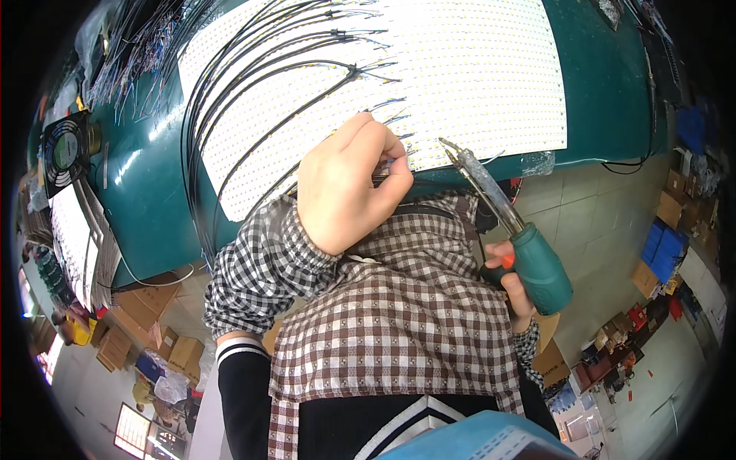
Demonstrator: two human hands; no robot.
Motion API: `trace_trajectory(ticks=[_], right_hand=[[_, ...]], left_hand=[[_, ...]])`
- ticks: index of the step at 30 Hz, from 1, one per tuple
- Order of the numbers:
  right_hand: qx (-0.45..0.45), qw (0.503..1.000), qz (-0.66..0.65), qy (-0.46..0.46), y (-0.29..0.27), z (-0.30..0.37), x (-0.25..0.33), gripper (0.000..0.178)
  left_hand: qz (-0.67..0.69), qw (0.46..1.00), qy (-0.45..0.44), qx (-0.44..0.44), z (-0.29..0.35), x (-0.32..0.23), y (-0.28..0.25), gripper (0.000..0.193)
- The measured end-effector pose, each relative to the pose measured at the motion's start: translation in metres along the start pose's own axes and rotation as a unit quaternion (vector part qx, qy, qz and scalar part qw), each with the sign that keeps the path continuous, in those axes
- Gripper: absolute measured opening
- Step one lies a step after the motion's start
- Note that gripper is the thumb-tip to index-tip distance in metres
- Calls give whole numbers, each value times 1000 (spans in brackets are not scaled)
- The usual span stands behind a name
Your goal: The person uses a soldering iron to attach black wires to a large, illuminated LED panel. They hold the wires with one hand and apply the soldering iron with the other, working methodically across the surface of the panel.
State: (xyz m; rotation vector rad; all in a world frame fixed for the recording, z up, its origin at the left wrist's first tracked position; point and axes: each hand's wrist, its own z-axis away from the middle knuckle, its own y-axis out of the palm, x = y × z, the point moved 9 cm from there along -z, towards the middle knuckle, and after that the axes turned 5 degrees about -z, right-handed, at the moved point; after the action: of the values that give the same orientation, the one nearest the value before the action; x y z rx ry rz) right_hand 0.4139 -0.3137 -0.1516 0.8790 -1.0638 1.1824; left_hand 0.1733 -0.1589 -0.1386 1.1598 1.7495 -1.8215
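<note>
My left hand (349,180) is closed in a pinch over the near edge of a white board (491,69) dotted with rows of small yellow chips. Wire ends show between its thumb and fingers; the pinch itself is partly hidden. Black cables (264,130) with thin split wire ends arch across the board's left half and pass beneath this hand. My right hand (515,284) grips a soldering gun (540,264) with a green handle, red trigger and long metal barrel. Its tip (442,141) points up and left over the board's near edge, apart from my left fingers.
The board lies on a green tabletop (153,199). A bundle of loose wires (146,61) covers the far left, with a small black fan (65,153) and stacked white sheets (80,238) nearby. Cardboard boxes (184,356) stand on the floor.
</note>
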Motion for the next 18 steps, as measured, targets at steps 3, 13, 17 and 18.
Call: trace_trajectory(ticks=[3,13,17,18], right_hand=[[-2,1000,-1,5,2,0,0,51],[33,996,77,-17,-4,7,-9,46],[36,992,118,-38,0,4,-2,45],[36,991,124,-43,1,3,0,45]], left_hand=[[-19,1000,25,-5,2,-2,1,13],[-18,999,46,-19,2,-3,1,13],[-26,999,44,-17,2,-4,0,13],[-26,999,44,-16,1,-4,0,13]])
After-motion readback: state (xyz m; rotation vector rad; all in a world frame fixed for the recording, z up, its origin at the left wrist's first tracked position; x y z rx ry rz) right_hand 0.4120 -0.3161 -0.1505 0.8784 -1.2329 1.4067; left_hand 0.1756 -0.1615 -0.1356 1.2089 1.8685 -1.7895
